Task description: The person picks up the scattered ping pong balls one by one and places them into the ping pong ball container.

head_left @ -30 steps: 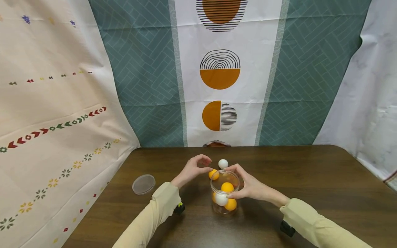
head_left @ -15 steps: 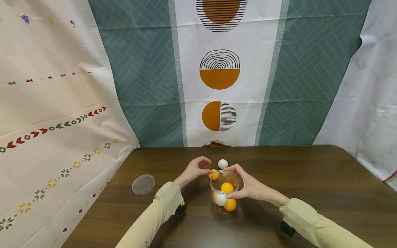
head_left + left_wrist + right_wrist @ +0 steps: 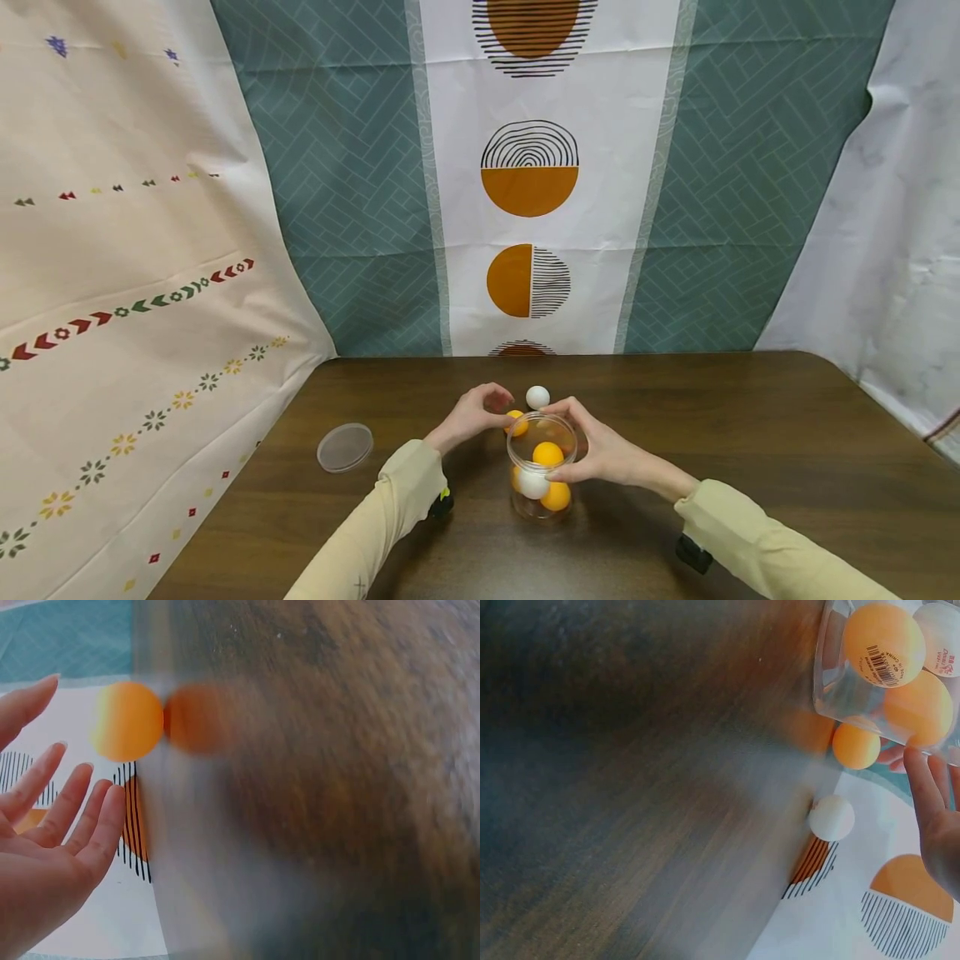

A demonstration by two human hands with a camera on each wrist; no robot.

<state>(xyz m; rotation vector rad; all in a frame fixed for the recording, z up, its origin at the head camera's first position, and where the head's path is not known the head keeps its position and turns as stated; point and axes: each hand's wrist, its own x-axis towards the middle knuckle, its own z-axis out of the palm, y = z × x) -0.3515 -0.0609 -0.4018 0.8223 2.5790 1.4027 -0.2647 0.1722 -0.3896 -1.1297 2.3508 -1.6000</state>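
In the head view a clear round jar [image 3: 542, 429] stands uncovered on the table, holding orange and white ping-pong balls. My right hand [image 3: 600, 452] grips it near the rim, thumb in front and fingers behind. Beyond the jar's left side lies a loose orange ping-pong ball [image 3: 516, 422]. Next to that ball is my left hand [image 3: 472, 417], thumb and fingers spread. The left wrist view has the orange ball [image 3: 129, 721] just past the parted fingers [image 3: 71, 799]. A white ping-pong ball [image 3: 537, 397] rests farther back. The jar [image 3: 855, 697] hides part of my right hand [image 3: 939, 832] in the right wrist view.
A flat clear round lid [image 3: 345, 447] lies on the brown wooden table [image 3: 712, 400], left of the hands. Patterned cloth [image 3: 360, 208] hangs along the table's back edge, and a cream cloth [image 3: 150, 333] drapes down the left side.
My left hand has shifted slightly right and down toward the loose orange ping-pong ball. My right hand keeps its hold on the jar, which stays in place.
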